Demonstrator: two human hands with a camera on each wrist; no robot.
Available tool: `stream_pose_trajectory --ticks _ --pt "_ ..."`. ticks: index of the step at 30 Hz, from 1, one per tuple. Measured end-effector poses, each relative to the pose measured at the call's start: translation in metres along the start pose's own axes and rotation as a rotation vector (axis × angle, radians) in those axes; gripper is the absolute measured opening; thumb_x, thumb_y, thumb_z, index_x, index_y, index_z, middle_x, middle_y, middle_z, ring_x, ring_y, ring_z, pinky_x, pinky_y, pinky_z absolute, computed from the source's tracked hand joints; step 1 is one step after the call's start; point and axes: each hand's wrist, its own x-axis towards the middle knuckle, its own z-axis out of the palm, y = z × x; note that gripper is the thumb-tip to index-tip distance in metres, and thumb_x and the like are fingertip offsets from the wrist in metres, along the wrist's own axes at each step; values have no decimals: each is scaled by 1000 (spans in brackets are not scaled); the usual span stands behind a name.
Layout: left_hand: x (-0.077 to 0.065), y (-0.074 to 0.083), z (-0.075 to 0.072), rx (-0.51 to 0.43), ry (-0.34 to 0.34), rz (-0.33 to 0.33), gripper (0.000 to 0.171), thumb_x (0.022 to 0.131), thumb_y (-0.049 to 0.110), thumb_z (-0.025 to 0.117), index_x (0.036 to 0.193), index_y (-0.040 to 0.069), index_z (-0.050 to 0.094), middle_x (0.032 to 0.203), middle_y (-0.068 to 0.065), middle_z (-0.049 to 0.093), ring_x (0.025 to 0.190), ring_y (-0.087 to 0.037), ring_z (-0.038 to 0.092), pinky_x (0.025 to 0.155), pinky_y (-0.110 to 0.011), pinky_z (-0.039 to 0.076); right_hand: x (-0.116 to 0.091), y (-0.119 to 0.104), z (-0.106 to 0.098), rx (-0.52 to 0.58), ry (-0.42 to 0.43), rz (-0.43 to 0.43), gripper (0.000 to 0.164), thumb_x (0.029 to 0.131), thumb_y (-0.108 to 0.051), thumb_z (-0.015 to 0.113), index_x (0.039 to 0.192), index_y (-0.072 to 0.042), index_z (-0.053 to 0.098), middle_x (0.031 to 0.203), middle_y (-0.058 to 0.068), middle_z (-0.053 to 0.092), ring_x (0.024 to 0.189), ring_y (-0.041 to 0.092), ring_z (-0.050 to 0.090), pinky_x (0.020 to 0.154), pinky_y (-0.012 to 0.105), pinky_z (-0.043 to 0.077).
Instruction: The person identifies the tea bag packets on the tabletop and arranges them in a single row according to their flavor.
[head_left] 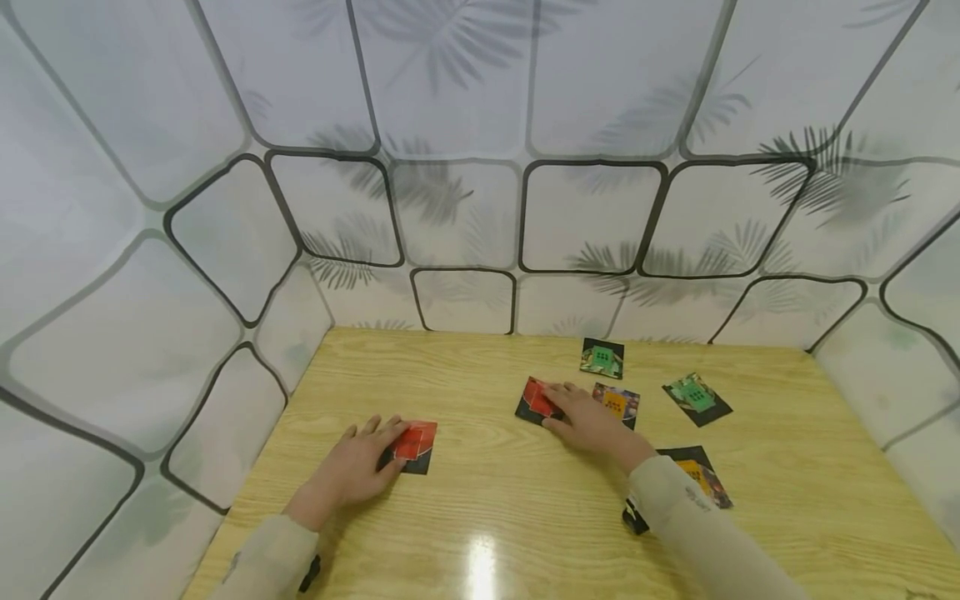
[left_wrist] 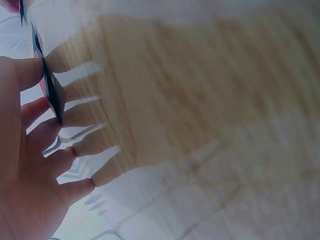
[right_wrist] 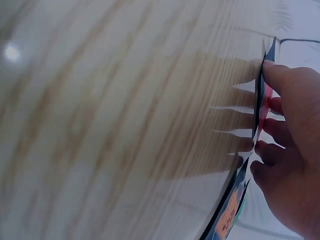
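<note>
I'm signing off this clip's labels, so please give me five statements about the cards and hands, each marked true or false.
1. The left hand touches a red-marked card. True.
2. The right hand also touches a red-marked card. True.
3. Those two cards overlap. False: bare table lies between them.
4. The right sleeve partly hides an orange-marked card in the head view. True.
5. Every card on the table is marked red or orange. False: two are green-marked cards.

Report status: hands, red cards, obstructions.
Left hand on one red-and-black rectangular card; right hand on a second red-and-black card. Orange-centred rectangular card beside right hand. Nothing between the red cards.
</note>
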Motion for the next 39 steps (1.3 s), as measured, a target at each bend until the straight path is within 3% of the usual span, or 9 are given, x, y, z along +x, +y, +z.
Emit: stream_pose_trajectory --ticks 18,39 --pt "-1 -1 1 -3 16 9 60 106 38 59 159 11 48 161 -16 51 149 -51 44 116 -75 36 0 -33 12 -33 -34 -88 62 110 -33 57 161 -2 41 167 21 40 156 50 31 125 65 29" --pt "-1 0 0 -3 6 -4 61 106 36 60 159 11 48 162 -15 50 149 -51 44 116 -75 35 7 -66 27 -77 -97 -135 63 109 -39 56 164 -11 40 168 15 40 159 42 31 127 58 31"
